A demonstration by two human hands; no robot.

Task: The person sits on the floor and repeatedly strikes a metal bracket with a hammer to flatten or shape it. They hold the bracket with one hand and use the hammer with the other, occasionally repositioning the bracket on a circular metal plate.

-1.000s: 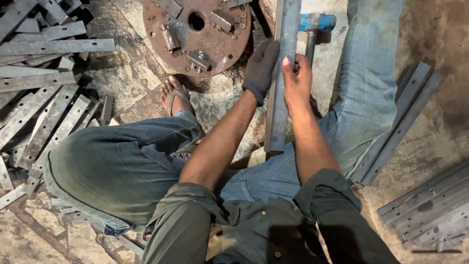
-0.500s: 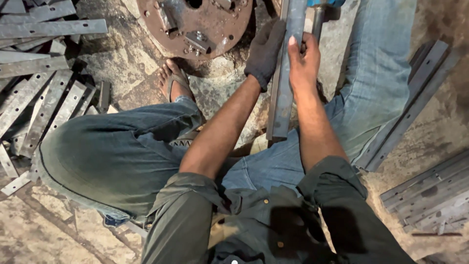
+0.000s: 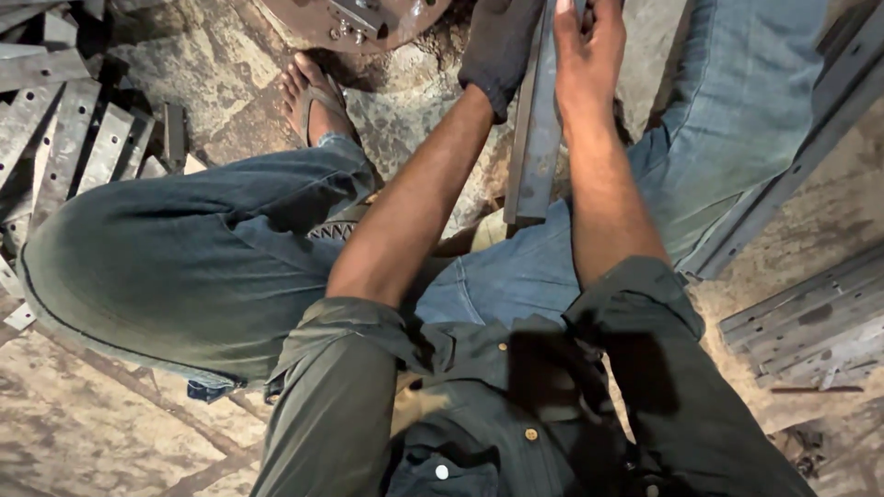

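Observation:
A long grey steel angle bar runs from my lap up past the top edge of the head view. My left hand, in a dark glove, grips the bar's left side near the top edge. My bare right hand clasps the same bar on its right side, fingers partly cut off by the frame. Both forearms reach forward over my knees. The bar's near end rests by my blue-jeaned thigh.
A rusty round flange plate lies at the top. My sandalled foot is on the stone floor. Several drilled flat steel strips are piled at left. More angle bars lie at right, one leaning past my leg.
The view has dropped towards my lap, so both hands and the bar now sit at the top edge. The blue-handled hammer seen earlier beside the bar is out of frame.

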